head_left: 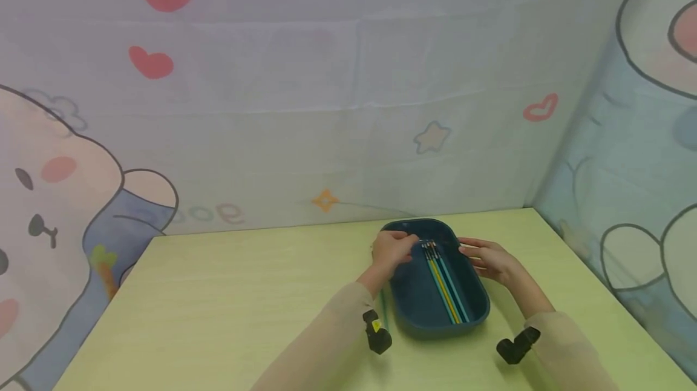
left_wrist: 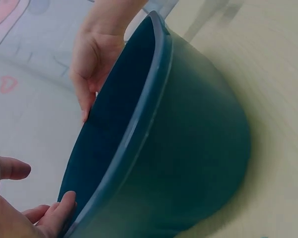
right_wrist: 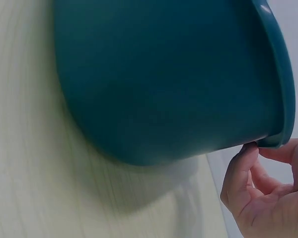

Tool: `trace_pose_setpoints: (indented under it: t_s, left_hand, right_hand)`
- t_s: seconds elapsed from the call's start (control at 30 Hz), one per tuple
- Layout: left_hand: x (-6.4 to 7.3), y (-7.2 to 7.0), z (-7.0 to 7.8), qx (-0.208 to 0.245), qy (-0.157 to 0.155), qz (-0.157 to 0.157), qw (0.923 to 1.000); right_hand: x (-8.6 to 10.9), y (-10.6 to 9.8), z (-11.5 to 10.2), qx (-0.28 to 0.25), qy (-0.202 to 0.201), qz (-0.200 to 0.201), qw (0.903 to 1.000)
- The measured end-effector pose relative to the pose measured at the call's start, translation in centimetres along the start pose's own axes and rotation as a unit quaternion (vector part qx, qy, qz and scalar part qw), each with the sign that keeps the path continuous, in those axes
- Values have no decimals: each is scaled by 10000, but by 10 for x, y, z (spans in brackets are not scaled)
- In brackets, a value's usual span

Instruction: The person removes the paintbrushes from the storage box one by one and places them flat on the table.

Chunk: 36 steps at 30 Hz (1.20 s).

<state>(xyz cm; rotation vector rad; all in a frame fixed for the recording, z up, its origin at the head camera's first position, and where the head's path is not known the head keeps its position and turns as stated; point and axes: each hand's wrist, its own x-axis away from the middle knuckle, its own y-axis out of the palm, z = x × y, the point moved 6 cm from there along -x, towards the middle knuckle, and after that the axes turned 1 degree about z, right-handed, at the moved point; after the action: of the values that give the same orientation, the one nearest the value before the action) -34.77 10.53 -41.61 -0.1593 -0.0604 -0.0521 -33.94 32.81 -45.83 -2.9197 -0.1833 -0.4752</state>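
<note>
A dark blue-green plastic basin [head_left: 400, 303] stands on the table. Inside it, several slim pencils [head_left: 442, 282], teal and yellow with metal bands at their far ends, lie side by side. My left hand [head_left: 391, 250] reaches over the basin's left rim, fingertips close to the pencils' banded ends. In the left wrist view its thumb is apart from the fingers, with nothing visible between them. At the right rim, my right hand [head_left: 492, 262] pinches the edge between thumb and finger, as the right wrist view shows. One green pencil [head_left: 384, 309] lies left of the basin, partly behind the left forearm.
The pale yellow-green table [head_left: 245, 300] extends well to the left of the basin. A printed cloth [head_left: 327, 76] with hearts and cartoon figures hangs behind the table and along its sides. A small black camera [head_left: 377, 331] is strapped to the left wrist, another [head_left: 517, 345] to the right.
</note>
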Motion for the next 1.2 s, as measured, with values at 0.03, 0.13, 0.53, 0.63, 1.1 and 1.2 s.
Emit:
trace_pose_setpoints:
  t_s: [0.03,0.13,0.53,0.63,1.1,1.2]
  left_hand:
    - [0,1,0,-39,17,-2,10000]
    - [-2,4,-2,-97,-10,-20,10000]
    - [-7,19,-9,-450,-119,33,9989]
    - [-9,23,-12,-467,-158,81,9988]
    - [-12,34,-18,-831,-271,305,9957]
    - [-12,36,-20,-866,-292,297,9954]
  right_hand:
    - [0,1,-1,10,14,11,10000]
    - [0,1,-1,-19,55,39,10000]
    - [-2,2,-1,-129,90,134,9998]
    - [-2,2,0,-174,104,117,9997]
    - [-1,1,2,-327,113,129,9993]
    - [-1,1,3,-324,92,120,9994]
